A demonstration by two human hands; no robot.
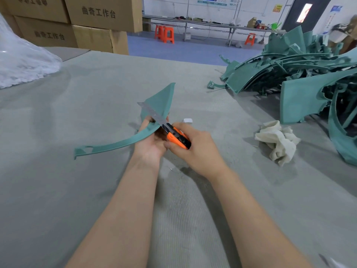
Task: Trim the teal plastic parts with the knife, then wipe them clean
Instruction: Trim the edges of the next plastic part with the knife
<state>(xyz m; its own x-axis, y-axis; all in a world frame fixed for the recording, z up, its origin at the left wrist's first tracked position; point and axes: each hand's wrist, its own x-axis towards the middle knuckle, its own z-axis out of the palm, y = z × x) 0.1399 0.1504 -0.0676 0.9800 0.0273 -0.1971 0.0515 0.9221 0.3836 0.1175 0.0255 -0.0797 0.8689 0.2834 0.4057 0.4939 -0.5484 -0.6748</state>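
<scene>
Above the table point(81, 117), the left hand point(152, 141) curls round the waist of the teal part point(162, 101), seemingly light, stiff, whippy along its thin tail, while the right hand point(195, 149) wraps its fingers round the knife point(177, 139).

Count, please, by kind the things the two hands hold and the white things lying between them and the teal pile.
Curved teal plastic part: 1
Orange-handled utility knife: 1
Crumpled white cloth: 1
Small white object: 1
Total: 4

1 wide head-worn view, forward and down, close above the grey table point(77, 190)
</scene>
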